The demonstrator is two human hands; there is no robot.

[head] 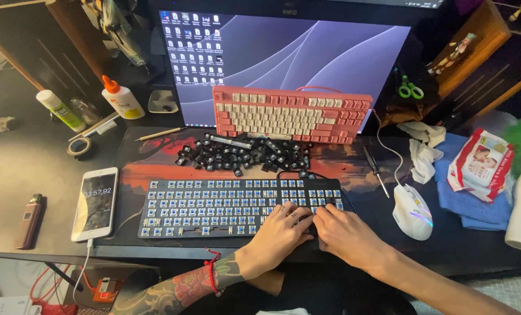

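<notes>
A black keyboard (213,204) with its keycaps off and blue switches exposed lies on the desk mat. Both hands rest on its lower right part. My left hand (281,236), with a tattooed forearm and a red string at the wrist, presses fingers onto the switches. My right hand (345,233) lies right beside it, fingers curled over the same spot, touching the left fingers. What sits under the fingertips is hidden. A heap of loose black keycaps (243,154) lies just behind the keyboard. A pink and white keyboard (289,114) leans against the monitor.
A white phone (95,203) showing a timer lies left of the keyboard, a white mouse (413,211) to the right. A screwdriver (376,169), wet-wipe pack (481,163), blue cloth, glue bottle (122,99), tape roll (79,147) and green scissors (411,90) surround the mat.
</notes>
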